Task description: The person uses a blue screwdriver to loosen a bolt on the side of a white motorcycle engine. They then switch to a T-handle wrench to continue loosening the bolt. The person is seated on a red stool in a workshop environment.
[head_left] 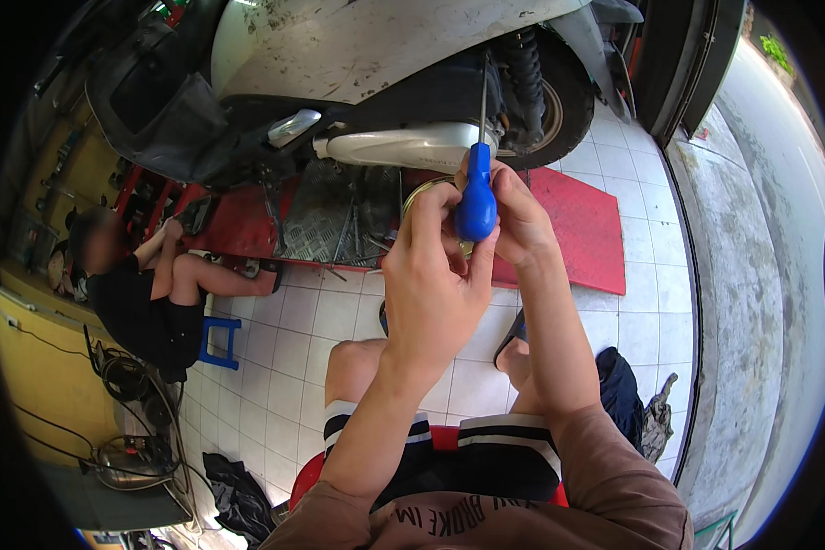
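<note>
Both my hands are raised together in front of the scooter. A screwdriver (476, 206) with a bulbous blue handle points away from me, its thin metal shaft reaching up across the view. My right hand (527, 225) is closed at the handle's right side. My left hand (435, 284) curls around a round part with a gold-coloured rim (419, 194), mostly hidden by the fingers and the handle. What the part is cannot be made out. Beyond my hands stands the dirty white scooter (339, 46), with its silver engine cover (403, 144) and rear wheel (568, 101).
The scooter stands over a red lift platform (577, 229) with a metal tread plate (325, 206) and several tools. At left another person (142, 293) sits on a blue stool (220, 341). Hoses and an air compressor (133, 463) stand lower left. Dark cloth (621, 394) lies right.
</note>
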The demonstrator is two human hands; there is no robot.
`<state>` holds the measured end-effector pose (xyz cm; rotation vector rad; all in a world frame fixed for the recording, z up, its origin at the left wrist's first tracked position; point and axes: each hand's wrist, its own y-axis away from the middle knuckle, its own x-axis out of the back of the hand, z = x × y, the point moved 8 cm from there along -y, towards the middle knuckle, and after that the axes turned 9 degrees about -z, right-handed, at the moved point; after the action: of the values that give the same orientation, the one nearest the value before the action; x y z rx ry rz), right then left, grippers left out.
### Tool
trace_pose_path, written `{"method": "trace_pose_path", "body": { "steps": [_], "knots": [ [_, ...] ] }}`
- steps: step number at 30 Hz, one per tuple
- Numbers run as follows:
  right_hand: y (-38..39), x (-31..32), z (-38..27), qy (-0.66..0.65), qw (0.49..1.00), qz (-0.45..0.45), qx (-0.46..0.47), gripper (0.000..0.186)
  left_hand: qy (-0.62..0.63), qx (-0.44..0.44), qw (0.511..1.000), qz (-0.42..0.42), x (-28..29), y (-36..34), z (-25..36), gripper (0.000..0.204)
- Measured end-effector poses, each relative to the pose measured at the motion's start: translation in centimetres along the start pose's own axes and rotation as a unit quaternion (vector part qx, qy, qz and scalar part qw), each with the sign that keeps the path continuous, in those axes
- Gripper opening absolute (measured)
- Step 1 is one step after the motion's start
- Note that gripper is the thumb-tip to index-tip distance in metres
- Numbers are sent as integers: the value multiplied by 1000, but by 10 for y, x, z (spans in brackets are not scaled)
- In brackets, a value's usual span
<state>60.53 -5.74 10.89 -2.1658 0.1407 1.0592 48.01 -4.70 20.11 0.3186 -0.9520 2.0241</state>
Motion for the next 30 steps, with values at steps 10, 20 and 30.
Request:
{"method": "trace_pose_path", "body": {
  "steps": [10,20,30],
  "knots": [
    [-2,-10,-1,70,997,-1,-26,35,-65,28,997,-8,5,-1,-3,37],
    [-5,-22,0,81,996,8,-42,38,-61,56,997,-5,5,0,-7,28],
    [1,0,-2,49,997,59,-9,35,-28,-27,999,-1,-1,-3,8,32]
  ]
}}
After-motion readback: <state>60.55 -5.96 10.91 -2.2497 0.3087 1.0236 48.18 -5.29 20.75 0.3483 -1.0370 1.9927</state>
